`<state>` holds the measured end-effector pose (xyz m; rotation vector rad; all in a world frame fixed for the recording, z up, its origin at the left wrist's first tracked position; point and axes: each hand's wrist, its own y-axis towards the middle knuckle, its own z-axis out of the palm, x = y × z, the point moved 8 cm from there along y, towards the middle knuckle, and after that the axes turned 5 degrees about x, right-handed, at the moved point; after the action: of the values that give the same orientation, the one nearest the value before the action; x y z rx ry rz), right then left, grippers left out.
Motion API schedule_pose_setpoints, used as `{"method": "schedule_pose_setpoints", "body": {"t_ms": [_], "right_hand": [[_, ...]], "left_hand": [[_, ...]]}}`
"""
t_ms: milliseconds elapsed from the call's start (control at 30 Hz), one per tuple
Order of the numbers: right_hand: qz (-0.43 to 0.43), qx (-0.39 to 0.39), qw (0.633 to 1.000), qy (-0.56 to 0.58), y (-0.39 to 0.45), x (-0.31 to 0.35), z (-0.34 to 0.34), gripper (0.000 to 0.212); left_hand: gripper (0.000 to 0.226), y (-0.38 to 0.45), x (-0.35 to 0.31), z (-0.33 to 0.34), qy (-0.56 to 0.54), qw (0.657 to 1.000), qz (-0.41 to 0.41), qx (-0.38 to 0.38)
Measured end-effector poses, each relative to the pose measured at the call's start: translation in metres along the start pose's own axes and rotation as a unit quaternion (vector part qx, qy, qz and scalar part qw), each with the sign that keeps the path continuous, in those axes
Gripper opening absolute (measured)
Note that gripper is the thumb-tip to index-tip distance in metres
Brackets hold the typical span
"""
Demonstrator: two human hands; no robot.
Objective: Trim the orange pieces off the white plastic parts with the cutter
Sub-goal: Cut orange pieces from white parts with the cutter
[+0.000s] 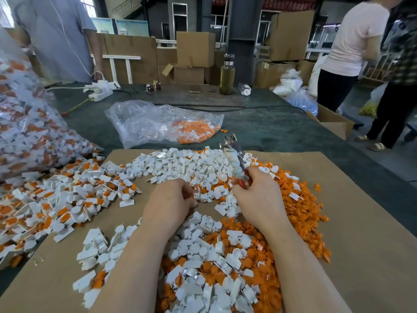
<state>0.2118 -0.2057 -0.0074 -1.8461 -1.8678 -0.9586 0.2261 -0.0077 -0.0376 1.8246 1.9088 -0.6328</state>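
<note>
Right hand (259,201) clamped on cutter (235,158) handles, long axis up and away from grip, head clear of pile; left hand (169,201), fingers curled at small part, contents unclear; untrimmed white-and-orange parts (56,199) far left, nearer left hand

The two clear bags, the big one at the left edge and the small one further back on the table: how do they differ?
The left bag is bulging full; the far bag lies flat and mostly empty. The left bag's contents mix white and orange throughout; the far bag's orange pieces gather at its right end. Both are clear plastic.
</note>
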Motion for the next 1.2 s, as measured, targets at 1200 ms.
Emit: {"method": "schedule_pose_setpoints", "body": {"t_ms": [1200], "right_hand": [[-0.029,0.010,0.994,0.105,-0.001,0.007,0.009,0.012]], "left_hand": [[0.033,-0.001,-0.009,0.008,-0.003,1.000,0.026,0.011]]}}
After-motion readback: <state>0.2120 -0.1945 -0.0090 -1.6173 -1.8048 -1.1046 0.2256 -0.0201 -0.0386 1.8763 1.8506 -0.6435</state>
